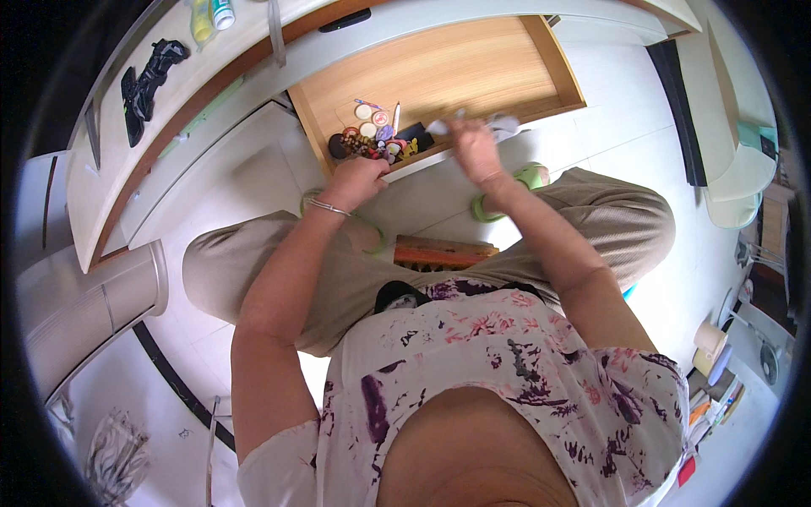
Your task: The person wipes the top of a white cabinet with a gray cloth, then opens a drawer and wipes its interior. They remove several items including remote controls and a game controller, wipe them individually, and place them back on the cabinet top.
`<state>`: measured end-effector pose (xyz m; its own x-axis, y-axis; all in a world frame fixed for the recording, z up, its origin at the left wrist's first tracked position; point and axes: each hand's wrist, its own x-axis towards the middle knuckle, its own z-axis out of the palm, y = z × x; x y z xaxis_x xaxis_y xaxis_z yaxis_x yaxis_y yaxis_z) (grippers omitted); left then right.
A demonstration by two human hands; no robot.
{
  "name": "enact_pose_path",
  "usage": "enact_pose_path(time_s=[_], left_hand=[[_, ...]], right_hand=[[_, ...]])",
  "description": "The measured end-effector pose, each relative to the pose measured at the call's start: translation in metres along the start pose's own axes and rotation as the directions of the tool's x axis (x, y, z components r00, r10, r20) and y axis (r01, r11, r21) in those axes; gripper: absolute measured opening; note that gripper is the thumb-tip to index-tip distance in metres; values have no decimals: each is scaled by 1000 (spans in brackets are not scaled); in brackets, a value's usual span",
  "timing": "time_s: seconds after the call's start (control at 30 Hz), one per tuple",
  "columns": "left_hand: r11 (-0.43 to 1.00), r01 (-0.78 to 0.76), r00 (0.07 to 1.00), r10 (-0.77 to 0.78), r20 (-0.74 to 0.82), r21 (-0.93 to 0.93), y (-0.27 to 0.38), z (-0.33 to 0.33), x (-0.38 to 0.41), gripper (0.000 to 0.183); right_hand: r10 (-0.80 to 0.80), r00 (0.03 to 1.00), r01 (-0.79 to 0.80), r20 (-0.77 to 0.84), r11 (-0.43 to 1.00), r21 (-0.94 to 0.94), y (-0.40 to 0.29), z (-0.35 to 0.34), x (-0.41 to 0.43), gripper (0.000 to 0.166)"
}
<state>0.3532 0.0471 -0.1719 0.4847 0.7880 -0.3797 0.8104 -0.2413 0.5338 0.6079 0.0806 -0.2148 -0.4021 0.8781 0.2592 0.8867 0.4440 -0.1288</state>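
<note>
A pulled-out wooden drawer [418, 63] lies before me, with a pale front panel. My right hand [474, 149] holds a crumpled white cloth or tissue [504, 127] above the drawer's front edge, to the right of the small items. At the front left, my left hand [358, 180] is curled over the drawer's rim, its fingertips hidden. Close to it lies a pile of trinkets: brown beads [358, 144], a black round item [336, 146], a yellow figurine [410, 149] and a purple item [384, 132]. Behind them sit round pale lids [363, 111], a white pen [396, 118] and a dark box [415, 134].
A desk top [234, 57] spans above the drawer, carrying a black strapped item [149, 82] and a white-green tube [223, 14]. A low wooden stool [443, 252] is under me. A ribbed bin [95, 317] stands at left. Green slippers [531, 176] are on my feet.
</note>
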Motion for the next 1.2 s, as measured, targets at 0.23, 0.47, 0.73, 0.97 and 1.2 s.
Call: enact_pose_path(time_s=[0.23, 0.47, 0.73, 0.97, 1.2], left_hand=[[978, 80, 996, -87, 28, 192, 1, 12, -2, 22], [992, 32, 999, -36, 27, 119, -14, 20, 8, 20], [487, -17, 793, -525, -308, -873, -11, -69, -7, 24], [764, -368, 411, -378, -830, -530, 0, -116, -5, 16], [957, -224, 289, -113, -951, -182, 39, -167, -9, 17]], right_hand=[[-250, 967, 224, 42, 921, 318, -71, -27, -11, 37], [-224, 887, 184, 403, 973, 136, 60, -64, -4, 48], [96, 977, -74, 191, 990, -119, 164, -18, -9, 17], [-121, 979, 92, 167, 981, 174, -15, -19, -6, 27], [-397, 915, 356, 68, 876, 326, -84, -22, -10, 43]])
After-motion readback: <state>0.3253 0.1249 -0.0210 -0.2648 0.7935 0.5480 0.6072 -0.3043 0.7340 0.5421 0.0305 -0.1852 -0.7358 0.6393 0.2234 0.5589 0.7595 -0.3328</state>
